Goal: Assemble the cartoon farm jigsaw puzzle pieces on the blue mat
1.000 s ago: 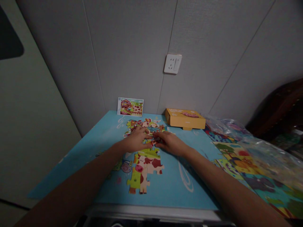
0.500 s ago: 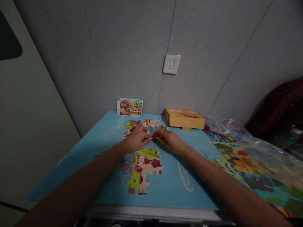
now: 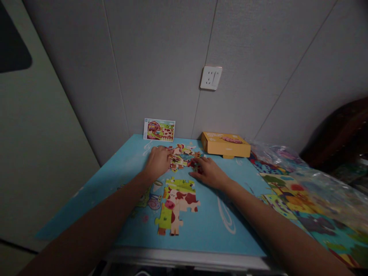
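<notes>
Loose jigsaw pieces (image 3: pixel 181 157) lie in a pile toward the back of the blue tabletop. My left hand (image 3: pixel 158 161) rests at the pile's left side, its fingers stretched over the pieces there. At the right side of the pile is my right hand (image 3: pixel 209 171), thumb and fingers apart and fingertips on dark red pieces. Neither hand visibly grips a piece. Nearer to me lies a joined part of the puzzle (image 3: pixel 178 201), showing a brown-and-white cow on green, with knobbed, uneven edges. Some pieces are hidden under my fingers.
A picture card (image 3: pixel 159 130) of a farm leans on the wall behind the table (image 3: pixel 115 218). A yellow box (image 3: pixel 227 145) stands at the back right. Colourful printed sheets (image 3: pixel 301 203) and clear plastic wrap (image 3: pixel 324 180) cover the right side. A socket (image 3: pixel 211 78) is on the wall.
My hands were close together over the pile with a piece between the fingers. They have moved apart, the left to the left, the right slightly to the right, and the piece has been let go.
</notes>
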`<control>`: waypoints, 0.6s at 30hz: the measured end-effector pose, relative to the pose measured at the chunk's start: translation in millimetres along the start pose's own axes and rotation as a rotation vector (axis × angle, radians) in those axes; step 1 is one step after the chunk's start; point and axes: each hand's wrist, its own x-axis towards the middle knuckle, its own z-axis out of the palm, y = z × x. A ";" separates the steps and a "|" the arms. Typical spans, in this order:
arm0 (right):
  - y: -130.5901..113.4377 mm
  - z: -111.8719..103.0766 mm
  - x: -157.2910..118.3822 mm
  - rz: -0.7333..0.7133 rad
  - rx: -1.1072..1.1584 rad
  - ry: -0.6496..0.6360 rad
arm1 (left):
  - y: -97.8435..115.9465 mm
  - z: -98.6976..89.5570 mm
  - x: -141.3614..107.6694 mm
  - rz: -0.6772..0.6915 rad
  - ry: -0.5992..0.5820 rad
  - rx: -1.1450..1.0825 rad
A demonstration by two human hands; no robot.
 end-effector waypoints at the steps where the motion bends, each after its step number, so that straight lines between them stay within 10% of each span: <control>1: -0.3 0.6 0.1 -0.009 -0.006 -0.028 | -0.8 2.2 -0.6 0.003 -0.054 0.042; 9: 3.2 4.9 7.4 -0.049 0.028 0.004 | 2.0 8.0 -3.8 0.012 -0.089 0.016; 18: 3.6 6.5 14.3 -0.025 0.054 0.046 | 10.4 12.0 -6.7 0.344 -0.106 -0.198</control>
